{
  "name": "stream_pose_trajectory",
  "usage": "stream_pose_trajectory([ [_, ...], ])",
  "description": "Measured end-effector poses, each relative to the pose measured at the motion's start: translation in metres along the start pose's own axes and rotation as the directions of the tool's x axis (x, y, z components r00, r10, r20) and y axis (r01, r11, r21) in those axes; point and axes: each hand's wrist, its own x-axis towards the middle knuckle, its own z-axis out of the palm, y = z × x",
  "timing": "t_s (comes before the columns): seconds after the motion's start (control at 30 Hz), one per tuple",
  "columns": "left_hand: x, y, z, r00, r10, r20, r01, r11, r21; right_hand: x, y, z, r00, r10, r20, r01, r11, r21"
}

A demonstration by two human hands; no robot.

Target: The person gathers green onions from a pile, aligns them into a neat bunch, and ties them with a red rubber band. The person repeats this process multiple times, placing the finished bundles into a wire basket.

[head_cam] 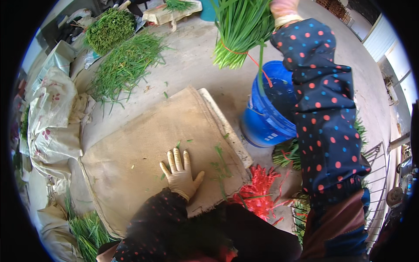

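Note:
My left hand, in a pale rubber glove, lies flat with spread fingers on a brown woven cloth that covers a low board. At the top right, my right hand, also gloved and partly cut off by the picture's edge, is at the side of a large bunch of green leafy stalks. Red string ties this bunch near its pale cut ends, and a loose end hangs down. The bunch is held up beyond the blue bucket, which contains dark liquid. Green scraps dot the cloth.
Red plastic strings lie at the board's near right corner. Tied green bunches are beside the bucket, near a wire rack. Loose green stalks cover the floor at upper left, by a covered pile. More stalks lie lower left.

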Motion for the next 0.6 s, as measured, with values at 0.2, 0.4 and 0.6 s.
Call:
stream_pose_trajectory([
  [0.2, 0.003, 0.001, 0.002, 0.996, -0.009, 0.086, 0.016, 0.997, -0.081, -0.14, 0.049, 0.088, 0.928, 0.344, 0.139, -0.346, 0.938, -0.013],
  [0.4, 0.004, 0.0, -0.001, 0.994, -0.02, 0.107, 0.029, 0.996, -0.084, -0.242, 0.059, 0.089, 0.68, 0.598, 0.425, -0.616, 0.78, -0.111],
  [0.6, 0.004, 0.001, -0.003, 0.995, -0.005, 0.097, 0.012, 0.997, -0.071, -0.222, 0.092, 0.089, 0.647, 0.556, 0.522, -0.494, 0.827, -0.268],
])
